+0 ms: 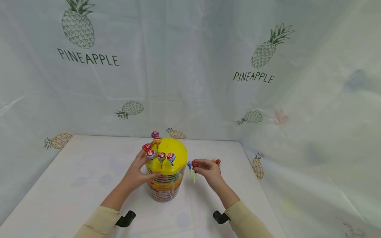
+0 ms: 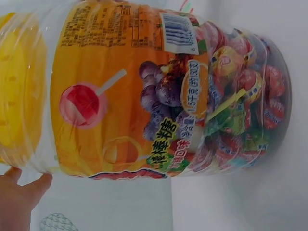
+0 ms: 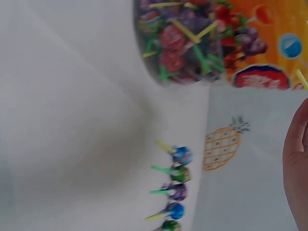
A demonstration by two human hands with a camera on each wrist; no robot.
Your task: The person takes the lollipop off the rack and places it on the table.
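Note:
A clear plastic jar (image 1: 164, 188) of lollipops with an orange label (image 2: 120, 96) stands upright under a yellow lid (image 1: 175, 150). Several wrapped lollipops (image 1: 161, 157) stick up from the lid's left and near part. My left hand (image 1: 139, 172) grips the jar's top from the left, thumb across the near side; some fingers are hidden behind the lollipops. To the right of the jar, my right hand (image 1: 209, 172) pinches a red-wrapped lollipop (image 1: 195, 164) by its head, its yellow stick pointing down. In the right wrist view only part of this hand and a yellow stick tip show.
A row of lollipops lies on the white table (image 1: 98, 198) beyond my right hand, among them a blue lollipop (image 3: 182, 155) and a purple lollipop (image 3: 178, 192). A pineapple-print curtain (image 1: 190, 82) rises behind and beside the table.

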